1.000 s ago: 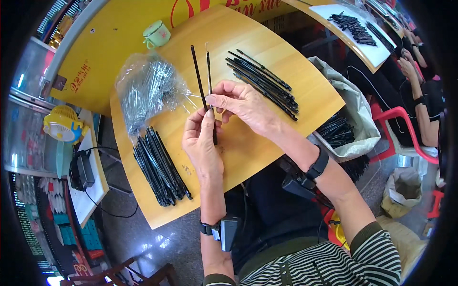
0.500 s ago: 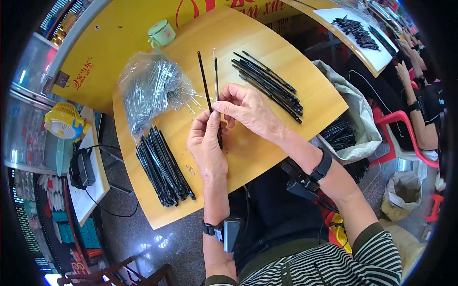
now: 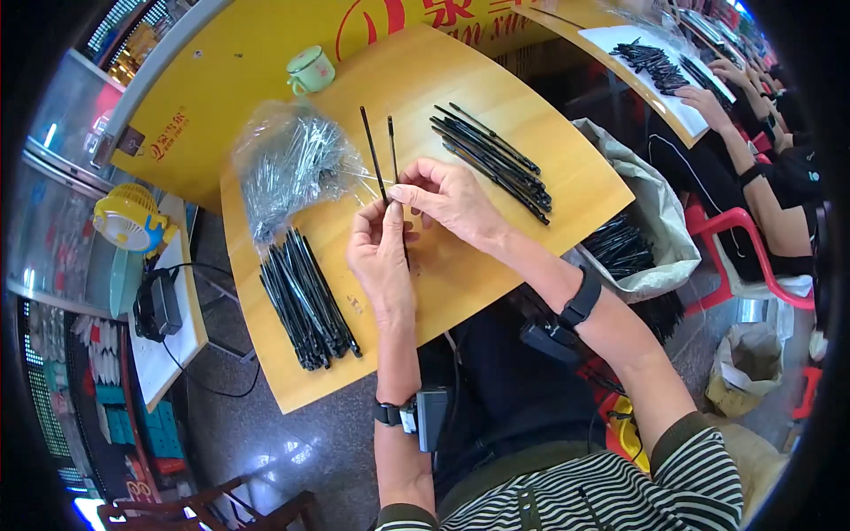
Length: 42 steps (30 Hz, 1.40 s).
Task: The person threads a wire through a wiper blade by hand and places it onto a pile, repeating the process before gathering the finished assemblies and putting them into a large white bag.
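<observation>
Above the table (image 3: 571, 164), my left hand (image 3: 381, 258), closed in a pinch, and my right hand (image 3: 453, 203), pinching just beside it, hold two slim black rods (image 3: 373, 152) pointing away from me. A left bundle (image 3: 308, 301) of similar rods lies by a clear plastic bag (image 3: 288, 173); a right bundle (image 3: 494, 166) lies opposite.

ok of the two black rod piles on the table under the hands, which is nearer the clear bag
The left pile: its upper end lies close by the bag, while the right pile lies well apart.
</observation>
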### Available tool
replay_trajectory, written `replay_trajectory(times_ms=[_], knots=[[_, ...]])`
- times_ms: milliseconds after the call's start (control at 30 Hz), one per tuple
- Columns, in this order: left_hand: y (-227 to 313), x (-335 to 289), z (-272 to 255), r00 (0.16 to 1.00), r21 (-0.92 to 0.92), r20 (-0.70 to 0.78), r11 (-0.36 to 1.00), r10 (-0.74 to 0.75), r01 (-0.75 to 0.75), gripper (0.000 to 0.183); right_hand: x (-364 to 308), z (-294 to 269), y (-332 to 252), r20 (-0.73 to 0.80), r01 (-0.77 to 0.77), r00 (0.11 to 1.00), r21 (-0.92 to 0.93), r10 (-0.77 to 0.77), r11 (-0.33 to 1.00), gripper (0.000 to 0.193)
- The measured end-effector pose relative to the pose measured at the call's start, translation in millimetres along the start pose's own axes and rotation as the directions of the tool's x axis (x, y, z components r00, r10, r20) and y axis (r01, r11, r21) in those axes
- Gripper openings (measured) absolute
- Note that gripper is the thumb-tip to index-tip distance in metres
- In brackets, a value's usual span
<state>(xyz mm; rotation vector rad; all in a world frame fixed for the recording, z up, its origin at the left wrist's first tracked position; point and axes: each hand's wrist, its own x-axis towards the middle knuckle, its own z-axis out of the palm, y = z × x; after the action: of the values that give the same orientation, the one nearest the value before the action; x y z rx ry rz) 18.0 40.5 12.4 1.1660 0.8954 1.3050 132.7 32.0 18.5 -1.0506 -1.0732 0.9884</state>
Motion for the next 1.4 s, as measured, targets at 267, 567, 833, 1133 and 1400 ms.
replay_trajectory(times_ms=[267, 567, 833, 1133, 1400], knots=[[34.7, -1.5, -36.9, 0.999, -0.102, -0.052, 0.995, -0.001, -0.005, 0.013, -16.7, -35.3, -39.3, -0.015, 0.064, 0.995, -0.687, -0.103, 0.724, 0.022], [55.2, -15.3, -146.6, 0.899, 0.433, -0.354, 0.897, 0.257, -0.086, 0.016, -52.8, -70.1, -41.7, -0.110, -0.080, 0.987, -0.967, -0.115, 0.242, 0.021], [25.9, -19.9, -173.6, 0.880, 0.786, -0.300, 0.618, 0.368, 0.009, 0.021, -52.4, -64.7, -33.5, -0.129, -0.104, 0.980, -0.982, -0.150, 0.158, 0.021], [47.4, -36.9, -122.8, 0.862, 0.955, -0.080, 0.287, 0.500, -0.078, 0.021, -50.8, -67.7, -33.9, -0.118, -0.059, 0.981, -0.938, -0.154, 0.340, 0.017], [29.5, -48.1, -27.5, 0.982, 0.291, 0.188, 0.956, -0.026, -0.030, 0.022, -51.0, -64.2, -39.1, -0.164, -0.226, 0.974, -0.585, 0.159, 0.779, 0.024]])
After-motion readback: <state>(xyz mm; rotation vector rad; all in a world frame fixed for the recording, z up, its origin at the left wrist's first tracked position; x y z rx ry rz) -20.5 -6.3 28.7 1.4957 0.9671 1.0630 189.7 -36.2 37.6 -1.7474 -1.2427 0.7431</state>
